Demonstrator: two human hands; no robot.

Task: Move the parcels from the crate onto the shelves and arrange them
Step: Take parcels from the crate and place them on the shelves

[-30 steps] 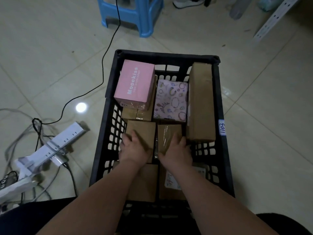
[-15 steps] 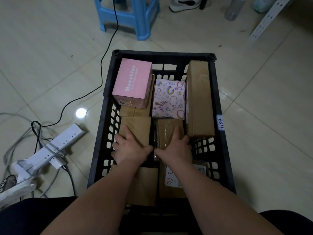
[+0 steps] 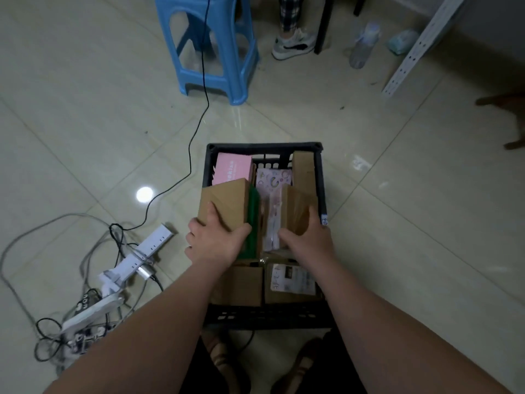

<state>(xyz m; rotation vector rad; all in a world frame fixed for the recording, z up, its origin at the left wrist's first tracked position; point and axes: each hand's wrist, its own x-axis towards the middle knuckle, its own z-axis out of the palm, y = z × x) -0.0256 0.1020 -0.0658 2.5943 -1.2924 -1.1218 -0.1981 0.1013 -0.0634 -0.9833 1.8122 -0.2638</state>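
A black plastic crate (image 3: 322, 177) stands on the floor with several parcels in it. My left hand (image 3: 214, 241) grips a brown cardboard parcel (image 3: 224, 204) lifted above the crate, a green side showing on its right. My right hand (image 3: 308, 241) grips a second brown parcel (image 3: 297, 209) with a pale patterned side, also raised. Still in the crate are a pink box (image 3: 231, 172), a patterned box (image 3: 274, 179), a long brown box (image 3: 304, 169) and two brown parcels (image 3: 245, 285) near me, one with a label (image 3: 292, 280).
A blue stool (image 3: 210, 46) stands beyond the crate with a black cable (image 3: 199, 120) running past it. White power strips and tangled cords (image 3: 136, 257) lie at the left. Far right are a white perforated shelf post (image 3: 420, 46), a plastic bottle (image 3: 363, 44) and another person's shoe (image 3: 292, 45).
Both hands closed on the two middle brown parcels and lifted them out of the crate. The camera rose and tilted forward, so the crate looks smaller and more of the floor shows.
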